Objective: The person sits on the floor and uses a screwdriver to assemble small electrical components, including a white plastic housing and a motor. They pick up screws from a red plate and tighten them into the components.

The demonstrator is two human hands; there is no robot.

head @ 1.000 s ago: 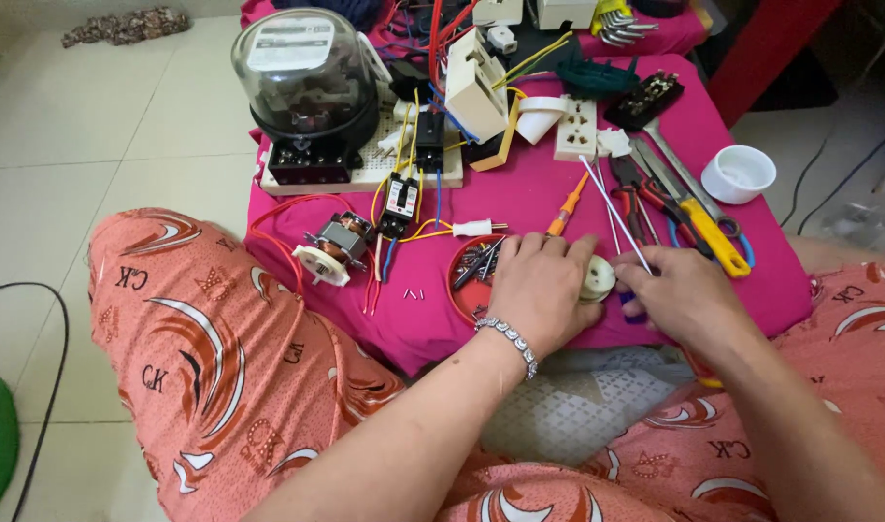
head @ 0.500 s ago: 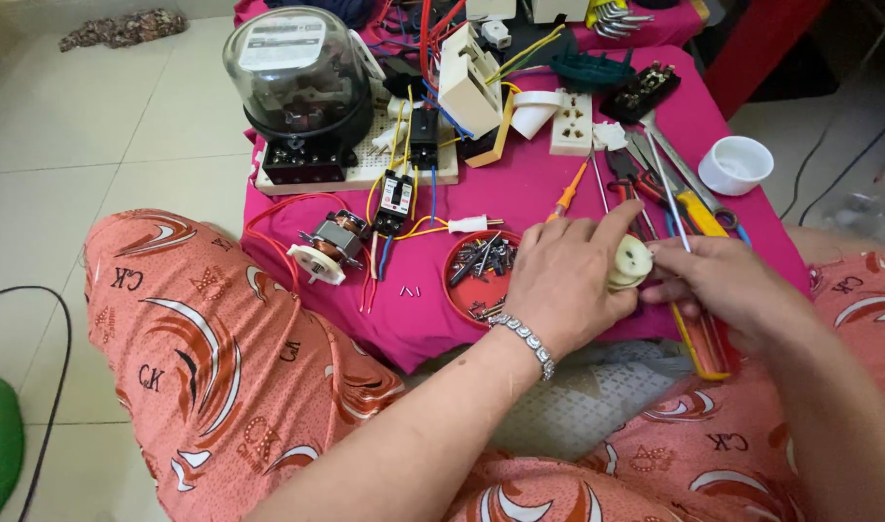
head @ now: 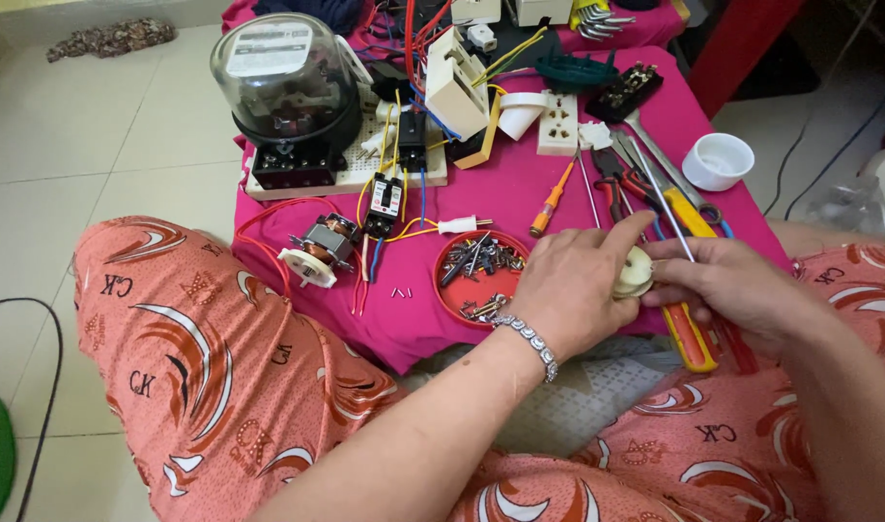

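The person sat cross-legged, knees spread wide to either side, both forearms reaching forward from the lower edge of the head view and meeting in front of the body. The left hand (head: pixel 570 290) lay palm down, knuckles up, its fingers curled and the thumb stretched out towards the right, pinching inwards. A beaded bracelet (head: pixel 526 338) circled the left wrist. The right hand (head: pixel 727 285) came in from the right side, back of the hand upward, its fingers bunched and pointing left so that the tips nearly met the left thumb. Both hands were closed in a fine pinching grip, close together, wrists held low.
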